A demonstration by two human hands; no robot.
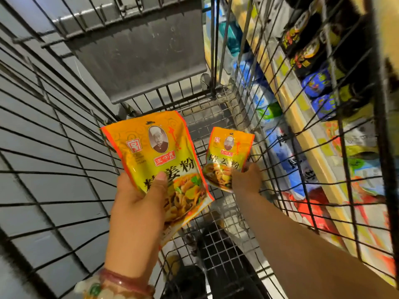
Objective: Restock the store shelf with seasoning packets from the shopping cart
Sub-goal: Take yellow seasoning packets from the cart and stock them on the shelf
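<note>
I look down into a wire shopping cart point(64, 147). My left hand point(138, 203) grips a yellow-orange seasoning packet point(157, 152) by its lower half, thumb across the front, held above the cart. Deeper in the cart, my right hand point(246, 180) pinches the lower right corner of a second, identical packet point(226, 154) just over the cart's mesh floor point(216, 121). Both packets face up, upright toward me.
The store shelf point(302, 130) runs along the right, outside the cart's wire side, holding blue, dark and red packets and jars. A grey plastic flap point(138, 52) hangs at the cart's far end. Grey floor tiles show through the left side.
</note>
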